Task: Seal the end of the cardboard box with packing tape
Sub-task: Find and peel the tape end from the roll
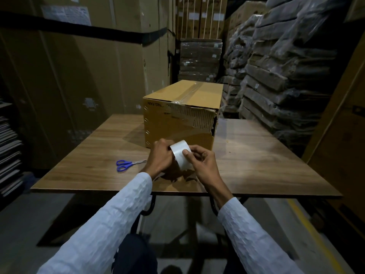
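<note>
Pale crinkled sleeves (110, 220) reach in from six o'clock. Left hand (160, 157) grips the tape roll (180, 155) from nine o'clock; right hand (201, 161) pinches it, thumb flat on the band. At twelve o'clock from the roll stands the cardboard box (177, 123), printed "NG FAN", its near end torn. Blue-handled scissors (125, 165) lie at nine o'clock on the wooden table (266, 155). Dim stacked cartons (199, 58) behind are hard to read.

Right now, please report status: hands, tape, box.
Both hands, left hand and right hand, grip tape roll. Box end torn, unsealed. Scissors lie left, clear.
</note>
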`<state>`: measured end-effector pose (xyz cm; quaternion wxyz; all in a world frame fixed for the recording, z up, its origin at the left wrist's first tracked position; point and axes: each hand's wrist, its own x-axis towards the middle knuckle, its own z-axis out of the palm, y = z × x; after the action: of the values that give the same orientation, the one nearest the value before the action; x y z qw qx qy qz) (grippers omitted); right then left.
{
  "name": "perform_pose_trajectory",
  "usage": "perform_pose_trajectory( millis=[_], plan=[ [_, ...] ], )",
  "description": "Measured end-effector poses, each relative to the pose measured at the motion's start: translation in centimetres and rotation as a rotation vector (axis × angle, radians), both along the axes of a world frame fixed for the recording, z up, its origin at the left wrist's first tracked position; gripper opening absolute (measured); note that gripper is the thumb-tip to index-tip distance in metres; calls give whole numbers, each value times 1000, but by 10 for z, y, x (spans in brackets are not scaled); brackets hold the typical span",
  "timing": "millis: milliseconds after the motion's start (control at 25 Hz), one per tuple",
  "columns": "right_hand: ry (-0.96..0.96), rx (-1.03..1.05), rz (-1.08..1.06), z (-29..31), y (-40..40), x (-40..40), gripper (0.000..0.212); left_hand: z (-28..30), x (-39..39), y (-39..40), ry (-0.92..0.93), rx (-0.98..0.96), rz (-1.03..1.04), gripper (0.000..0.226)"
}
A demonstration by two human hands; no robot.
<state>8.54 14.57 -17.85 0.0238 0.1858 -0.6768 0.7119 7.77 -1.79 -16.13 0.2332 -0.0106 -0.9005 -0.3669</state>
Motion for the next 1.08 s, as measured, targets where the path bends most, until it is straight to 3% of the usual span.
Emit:
perform_pose_trajectory(
  millis=[120,320,520,560,720,1080],
  plan=[
    [20,-5,45,-1,2,-1,16,-4,-2,1,-25,81,-3,38],
    [61,4,140,-1,7,0,24,-7,-2,-1,-117,245,-1,24],
    [119,35,57,2,8,2,22,-1,4,2,-335,647,-116,20],
    [114,35,26,2,7,2,19,-1,4,2,-322,604,-116,22],
    [40,8,-19,2,3,6,12,-2,-2,-3,-46,73,8,16],
    [72,1,105,-4,10,3,23,-17,-7,-1,-146,298,-63,40]
  ],
)
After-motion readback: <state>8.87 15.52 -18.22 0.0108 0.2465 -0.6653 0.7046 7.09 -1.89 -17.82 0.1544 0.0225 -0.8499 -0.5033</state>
